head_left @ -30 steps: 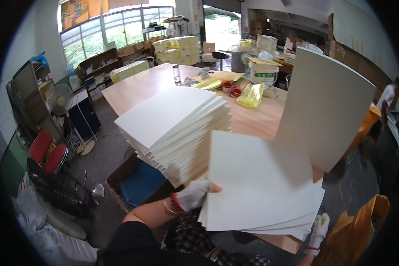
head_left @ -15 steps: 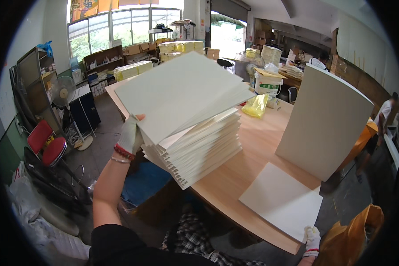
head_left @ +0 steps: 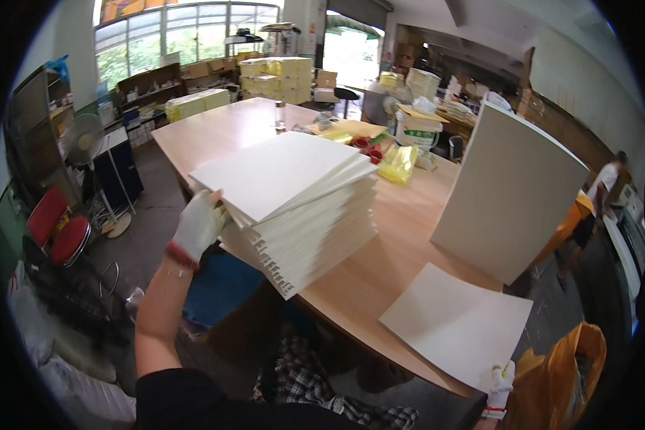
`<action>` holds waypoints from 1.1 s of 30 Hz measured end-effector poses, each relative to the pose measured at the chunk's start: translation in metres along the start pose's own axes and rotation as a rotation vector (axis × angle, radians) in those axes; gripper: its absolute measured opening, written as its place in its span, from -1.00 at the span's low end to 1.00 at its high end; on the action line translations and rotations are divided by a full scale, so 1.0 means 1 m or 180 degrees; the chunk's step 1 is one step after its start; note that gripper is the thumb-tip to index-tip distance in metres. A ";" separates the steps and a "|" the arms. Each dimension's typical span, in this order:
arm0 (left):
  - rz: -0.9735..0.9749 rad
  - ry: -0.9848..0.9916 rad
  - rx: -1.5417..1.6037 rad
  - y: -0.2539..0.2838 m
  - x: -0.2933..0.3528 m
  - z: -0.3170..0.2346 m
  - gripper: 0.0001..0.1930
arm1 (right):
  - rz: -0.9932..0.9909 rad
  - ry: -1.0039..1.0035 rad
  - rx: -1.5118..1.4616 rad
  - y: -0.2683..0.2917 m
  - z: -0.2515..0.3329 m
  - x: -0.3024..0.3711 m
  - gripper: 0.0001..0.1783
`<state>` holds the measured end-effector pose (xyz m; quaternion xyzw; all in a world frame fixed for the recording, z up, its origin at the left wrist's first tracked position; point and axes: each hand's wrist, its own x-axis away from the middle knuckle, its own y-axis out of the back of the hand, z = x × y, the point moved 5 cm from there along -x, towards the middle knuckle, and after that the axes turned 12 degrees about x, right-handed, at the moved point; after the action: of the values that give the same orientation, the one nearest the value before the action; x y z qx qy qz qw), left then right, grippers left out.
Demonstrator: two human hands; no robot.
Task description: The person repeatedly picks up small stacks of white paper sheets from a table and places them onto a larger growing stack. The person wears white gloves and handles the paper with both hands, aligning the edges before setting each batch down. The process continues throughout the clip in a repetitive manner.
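Observation:
A tall, uneven stack of white boards [head_left: 312, 218] stands at the near left edge of the wooden table, its upper boards fanned out. My left hand [head_left: 199, 226], in a white glove with bare fingertips, is closed at the near left corner of the top board [head_left: 279, 168], fingertip on its upper face. To the right, a single white board [head_left: 459, 319] lies over the table's near edge. My gloved right hand [head_left: 502, 383] is closed on that board's near right corner. A large pale panel of boards [head_left: 512, 193] stands upright behind it.
On the wooden table [head_left: 401, 244] are a yellow plastic bag [head_left: 398, 165], red tape rolls [head_left: 369, 150] and a white bucket [head_left: 417, 132]. An orange sack [head_left: 552, 380] is by my right hand. A red chair [head_left: 68, 236] and fan [head_left: 82, 140] stand left; a person [head_left: 602, 190] is at right.
The top board, raised and tilted before, now lies lower on the stack, uncovering the table behind. My left hand came down with it. My right hand stays at the single board's corner.

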<state>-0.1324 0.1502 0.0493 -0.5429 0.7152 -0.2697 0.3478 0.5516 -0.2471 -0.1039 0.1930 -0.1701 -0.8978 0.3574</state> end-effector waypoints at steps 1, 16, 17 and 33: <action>-0.0305 -0.0711 -0.0788 -0.034 0.031 0.004 -0.63 | -0.0157 0.0075 -0.0133 -0.003 0.011 0.008 -0.78; 0.1835 0.1462 -0.2376 -0.154 0.009 0.351 -0.51 | -0.1348 0.1135 0.1218 0.008 0.059 0.038 -0.78; 0.1745 0.1474 -0.2697 -0.137 0.008 0.354 -0.55 | -0.1152 0.1157 0.0872 0.005 0.051 0.030 -0.76; 0.2119 0.0598 -0.1914 -0.249 -0.044 0.291 -0.70 | -0.0029 0.1243 0.0532 0.044 0.229 -0.100 -0.72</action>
<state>0.2517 0.1246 0.0705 -0.3335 0.9257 0.0283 0.1761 0.5368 -0.1682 0.1373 0.3931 -0.1706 -0.8277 0.3623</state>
